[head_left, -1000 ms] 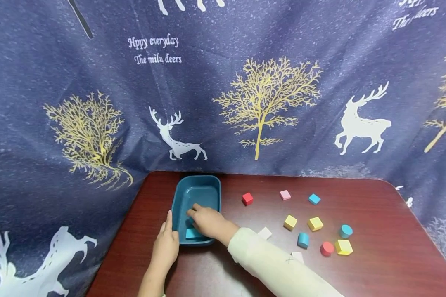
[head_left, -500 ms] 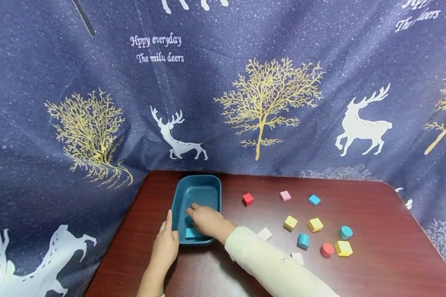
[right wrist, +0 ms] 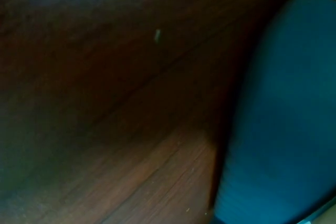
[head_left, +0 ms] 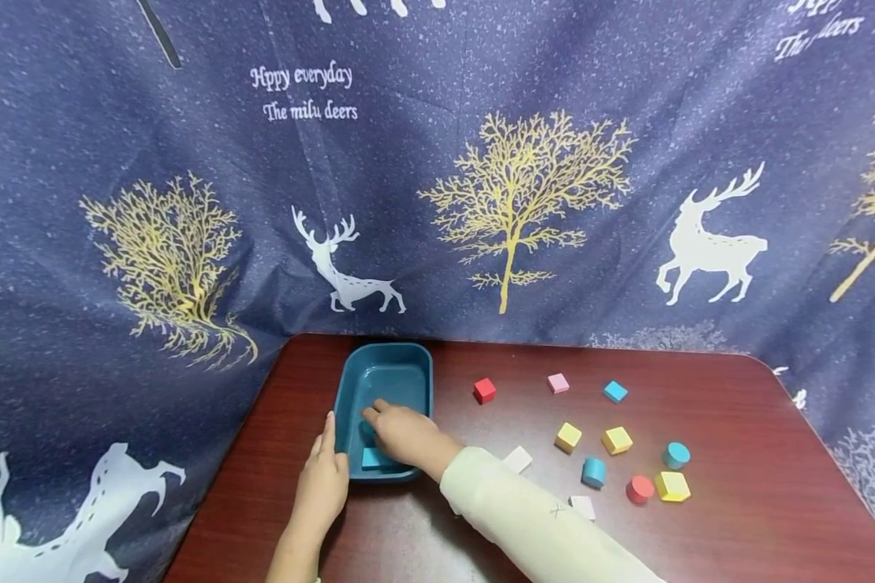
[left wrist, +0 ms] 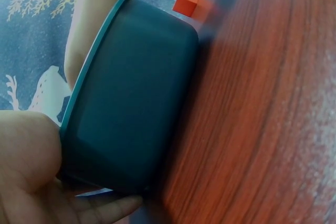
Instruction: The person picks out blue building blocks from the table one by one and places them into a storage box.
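The left hand (head_left: pixel 324 479) rests with straight fingers against the left side of the teal tray (head_left: pixel 397 380), on the worktop's (head_left: pixel 401 526) left. The right hand (head_left: pixel 407 437) is inside, fingers bent, its grip unclear, beside a blue block (head_left: pixel 376 459) at the near end.

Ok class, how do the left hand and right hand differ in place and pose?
The left hand lies along the outside of the tray, while the right hand reaches inside. The left hand's forefinger points straight; the right hand's fingers bend downward. Both hands are bare.
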Tool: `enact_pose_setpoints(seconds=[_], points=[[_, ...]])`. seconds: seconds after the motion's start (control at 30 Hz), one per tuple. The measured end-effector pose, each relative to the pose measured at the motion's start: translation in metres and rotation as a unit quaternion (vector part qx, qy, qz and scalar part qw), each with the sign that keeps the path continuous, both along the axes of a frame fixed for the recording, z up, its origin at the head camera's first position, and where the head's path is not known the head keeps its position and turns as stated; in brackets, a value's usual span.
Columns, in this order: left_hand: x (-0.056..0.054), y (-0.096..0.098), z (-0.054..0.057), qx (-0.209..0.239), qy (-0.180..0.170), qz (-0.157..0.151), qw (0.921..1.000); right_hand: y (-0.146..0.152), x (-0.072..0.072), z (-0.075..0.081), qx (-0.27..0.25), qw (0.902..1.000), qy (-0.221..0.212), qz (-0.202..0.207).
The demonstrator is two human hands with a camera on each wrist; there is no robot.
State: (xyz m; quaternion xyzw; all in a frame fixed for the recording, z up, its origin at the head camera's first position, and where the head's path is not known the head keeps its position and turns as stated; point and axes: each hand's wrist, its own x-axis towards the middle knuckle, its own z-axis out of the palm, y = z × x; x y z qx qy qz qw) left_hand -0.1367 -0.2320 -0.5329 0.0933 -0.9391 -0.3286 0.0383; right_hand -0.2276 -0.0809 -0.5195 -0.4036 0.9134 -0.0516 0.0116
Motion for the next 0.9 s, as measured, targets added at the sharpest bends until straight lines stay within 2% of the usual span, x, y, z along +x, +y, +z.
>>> enact_pose_setpoints(seconds=[0.43,0.67,0.9], points=[[0.0005,0.0001,0.001,0.009,-0.01,-0.001,0.9999,-0.0006,0.0009,-0.0029,-0.012,0.9998,0.012,-0.005],[0.0006,-0.0001,-0.0001,-0.001,-0.002,-0.003,1.0,0.0002,0.0002,-0.0029,-0.028,0.9993,0.026,0.003],[0.0016,0.0024,0.0018,-0.013,0.013,-0.008,0.9998,0.0012,-0.0015,-0.0018,-0.034,0.9993,0.016,0.006]])
